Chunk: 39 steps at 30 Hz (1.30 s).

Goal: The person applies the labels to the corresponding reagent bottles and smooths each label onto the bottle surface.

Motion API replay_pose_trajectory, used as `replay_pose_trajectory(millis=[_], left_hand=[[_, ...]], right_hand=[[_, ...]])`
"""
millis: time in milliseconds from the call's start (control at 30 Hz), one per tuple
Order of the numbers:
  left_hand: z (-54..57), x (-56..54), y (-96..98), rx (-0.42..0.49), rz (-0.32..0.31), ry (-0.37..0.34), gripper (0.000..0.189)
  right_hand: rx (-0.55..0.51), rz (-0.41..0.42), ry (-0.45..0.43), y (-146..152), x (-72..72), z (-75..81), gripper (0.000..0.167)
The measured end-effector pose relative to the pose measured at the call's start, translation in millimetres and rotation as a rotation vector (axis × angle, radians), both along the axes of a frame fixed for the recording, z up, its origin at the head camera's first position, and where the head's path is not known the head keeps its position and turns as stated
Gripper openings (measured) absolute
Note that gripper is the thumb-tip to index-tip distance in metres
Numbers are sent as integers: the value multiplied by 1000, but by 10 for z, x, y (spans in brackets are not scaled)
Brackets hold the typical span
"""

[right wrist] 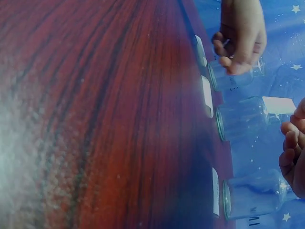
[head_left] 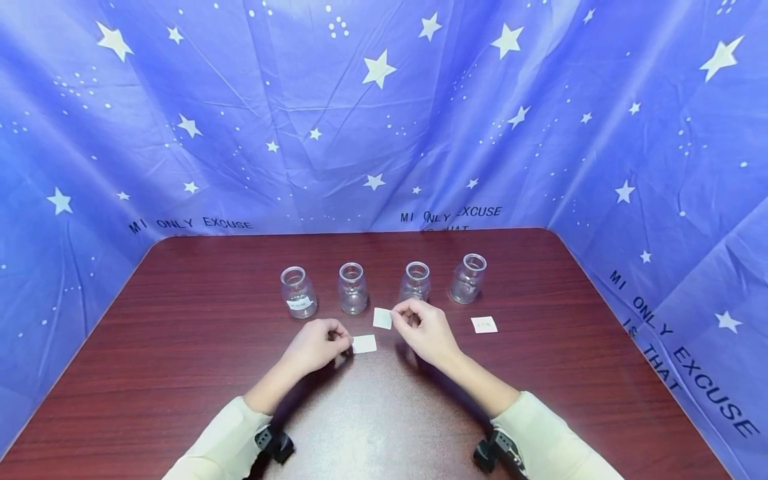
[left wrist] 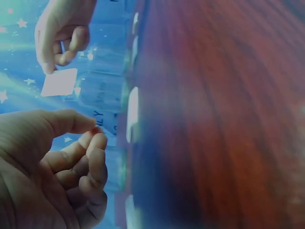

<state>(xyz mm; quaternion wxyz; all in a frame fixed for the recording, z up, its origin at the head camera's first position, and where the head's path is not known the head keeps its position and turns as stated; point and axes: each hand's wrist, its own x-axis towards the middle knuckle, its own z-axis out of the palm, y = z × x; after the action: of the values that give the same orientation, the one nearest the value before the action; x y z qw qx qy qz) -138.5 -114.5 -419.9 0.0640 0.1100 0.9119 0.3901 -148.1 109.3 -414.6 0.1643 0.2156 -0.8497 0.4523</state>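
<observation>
The white slip [head_left: 382, 318] is pinched in my right hand [head_left: 429, 333], above the table [head_left: 180, 373]; my left hand [head_left: 316, 345], thumb and forefinger together, grips nothing visible near a second slip [head_left: 364, 344]. Beyond: a marked slip [head_left: 484, 325], then four glass jars [head_left: 353, 293], then starry curtain [head_left: 336, 167].
</observation>
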Motion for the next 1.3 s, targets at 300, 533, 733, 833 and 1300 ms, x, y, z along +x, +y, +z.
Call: replay_pose_trajectory(millis=[300, 533, 733, 833, 1300], left_hand=[[57, -40, 79, 218, 3, 53, 6], [86, -47, 141, 349, 39, -14, 14], [95, -50, 163, 385, 64, -33, 18], [90, -56, 168, 387, 76, -33, 19], [92, -70, 160, 334, 59, 9, 12]], right_hand=[[162, -18, 210, -81, 9, -18, 3], [245, 9, 464, -114, 16, -49, 4], [285, 61, 570, -123, 9, -52, 7], [322, 81, 617, -133, 15, -32, 5], [442, 89, 678, -124, 40, -42, 7]])
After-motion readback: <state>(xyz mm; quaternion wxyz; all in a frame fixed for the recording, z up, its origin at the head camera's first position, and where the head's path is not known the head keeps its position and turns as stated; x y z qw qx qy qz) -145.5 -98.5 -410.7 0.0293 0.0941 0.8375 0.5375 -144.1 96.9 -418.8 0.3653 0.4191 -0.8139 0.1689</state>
